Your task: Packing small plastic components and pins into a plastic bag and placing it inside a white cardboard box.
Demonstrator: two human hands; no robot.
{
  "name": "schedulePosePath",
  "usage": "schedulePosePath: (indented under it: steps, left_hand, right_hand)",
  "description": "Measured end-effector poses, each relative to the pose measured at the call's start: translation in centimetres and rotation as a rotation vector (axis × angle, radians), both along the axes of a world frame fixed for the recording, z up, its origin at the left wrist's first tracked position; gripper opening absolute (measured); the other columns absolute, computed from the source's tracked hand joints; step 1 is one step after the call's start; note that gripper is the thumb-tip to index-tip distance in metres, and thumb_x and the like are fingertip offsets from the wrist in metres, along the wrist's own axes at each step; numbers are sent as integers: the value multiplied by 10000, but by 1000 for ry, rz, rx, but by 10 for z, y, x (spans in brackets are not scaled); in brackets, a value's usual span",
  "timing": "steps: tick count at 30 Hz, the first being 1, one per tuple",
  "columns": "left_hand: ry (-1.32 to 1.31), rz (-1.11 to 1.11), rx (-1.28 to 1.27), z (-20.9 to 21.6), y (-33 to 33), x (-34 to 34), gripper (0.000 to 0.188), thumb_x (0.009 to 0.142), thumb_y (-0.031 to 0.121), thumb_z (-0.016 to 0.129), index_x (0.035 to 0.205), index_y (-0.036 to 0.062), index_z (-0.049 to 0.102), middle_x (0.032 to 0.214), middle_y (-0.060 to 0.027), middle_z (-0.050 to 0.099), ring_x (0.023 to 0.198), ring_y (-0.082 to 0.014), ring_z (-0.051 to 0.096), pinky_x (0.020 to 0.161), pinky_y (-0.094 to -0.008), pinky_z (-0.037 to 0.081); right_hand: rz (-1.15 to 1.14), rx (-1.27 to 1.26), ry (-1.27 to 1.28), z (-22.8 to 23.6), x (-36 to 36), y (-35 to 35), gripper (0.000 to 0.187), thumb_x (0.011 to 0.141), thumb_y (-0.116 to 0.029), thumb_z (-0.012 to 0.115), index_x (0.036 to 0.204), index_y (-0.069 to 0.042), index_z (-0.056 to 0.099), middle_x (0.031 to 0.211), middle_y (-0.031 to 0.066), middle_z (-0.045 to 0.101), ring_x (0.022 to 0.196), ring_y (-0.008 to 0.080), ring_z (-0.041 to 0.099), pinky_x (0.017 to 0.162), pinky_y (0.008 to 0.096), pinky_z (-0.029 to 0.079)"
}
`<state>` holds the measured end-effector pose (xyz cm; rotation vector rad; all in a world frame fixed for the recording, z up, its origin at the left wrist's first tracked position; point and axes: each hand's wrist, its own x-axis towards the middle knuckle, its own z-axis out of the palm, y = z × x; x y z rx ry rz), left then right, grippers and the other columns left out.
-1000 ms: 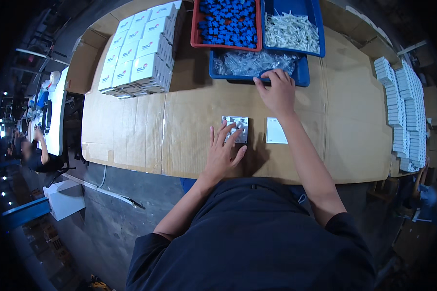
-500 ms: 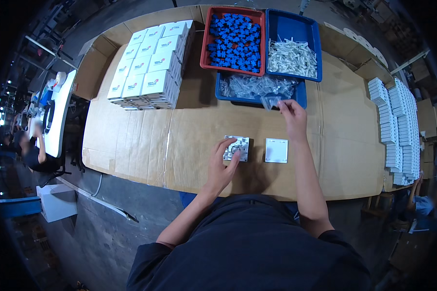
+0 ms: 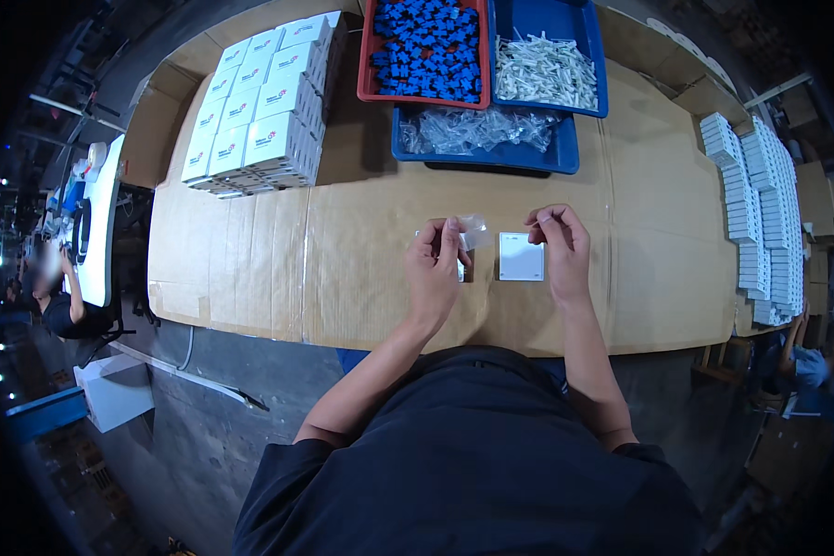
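Left hand (image 3: 435, 269) pinches a clear bag (image 3: 473, 230) (seemingly empty) beside white plate (image 3: 521, 257).

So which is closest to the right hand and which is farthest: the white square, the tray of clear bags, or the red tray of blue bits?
From the right hand:
1. White square, flat on the cardboard just to its left.
2. Tray of clear bags, further back on the table.
3. Red tray of blue bits, behind that, at the far edge.

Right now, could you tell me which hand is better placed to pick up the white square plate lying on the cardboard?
Probably the right hand: it hovers right beside the white square plate and looks free, while the left hand pinches a small clear bag.
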<state>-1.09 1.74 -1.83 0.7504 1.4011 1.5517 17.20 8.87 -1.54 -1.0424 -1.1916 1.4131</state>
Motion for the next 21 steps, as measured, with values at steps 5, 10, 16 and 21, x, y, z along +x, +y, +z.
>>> schedulePosePath:
  steps: [5, 10, 16, 21]
  left_hand:
    - [134, -19, -22, 1, -5, -4, 268, 1092, 221, 585, 973, 0, 679, 679, 19, 588, 607, -48, 543, 544, -229, 402]
    - [312, -9, 95, 0, -4, -6, 218, 1067, 172, 624, 999, -19, 703, 702, -21, 655, 616, -76, 596, 570, -259, 482]
    - [214, 16, 32, -6, -6, -11, 260, 1083, 200, 599, 1006, -36, 677, 729, -24, 639, 662, -74, 594, 611, -245, 495]
    - [204, -7, 35, -1, -4, -8, 267, 1091, 202, 580, 995, -32, 664, 732, -24, 635, 668, -78, 599, 618, -249, 510]
  right_hand:
    - [231, 47, -126, 32, -30, -15, 299, 992, -206, 731, 1169, 24, 662, 975, 74, 698, 848, 87, 623, 758, 264, 518]
    - [254, -106, -223, 21, -49, -16, 226, 991, -188, 737, 1081, 18, 712, 930, 54, 746, 754, 78, 651, 682, 238, 532]
    - [71, -154, -84, 11, -27, 2, 187, 1018, -179, 691, 997, 4, 728, 826, 51, 728, 627, 72, 620, 585, 222, 503]
    - [57, -81, -138, 25, -20, 0, 335, 1045, -310, 652, 1172, 0, 669, 920, 73, 736, 679, 92, 633, 605, 232, 514]
